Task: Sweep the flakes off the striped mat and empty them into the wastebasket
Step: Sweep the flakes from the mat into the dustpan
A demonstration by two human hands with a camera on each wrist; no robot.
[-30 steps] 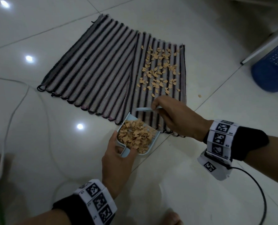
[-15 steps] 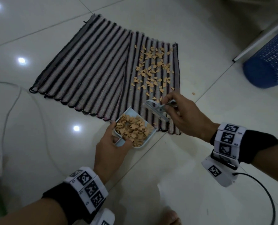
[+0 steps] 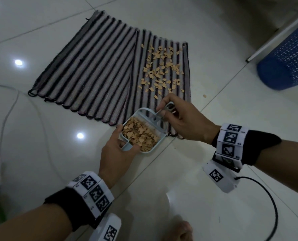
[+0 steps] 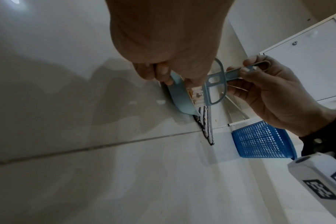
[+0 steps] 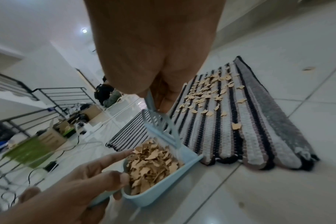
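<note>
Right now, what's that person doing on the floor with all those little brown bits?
They're cleaning a striped mat. The left hand holds a small blue dustpan at the mat's near edge, already heaped with tan flakes. The right hand pinches a little brush at the pan's mouth. Many loose flakes still lie on the mat, and the blue wastebasket waits to the right.

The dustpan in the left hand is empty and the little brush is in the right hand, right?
Not quite. The dustpan in the left hand is not empty: the head view shows it heaped with tan flakes. The right wrist view shows the same. The little brush is indeed in the right hand.
</note>
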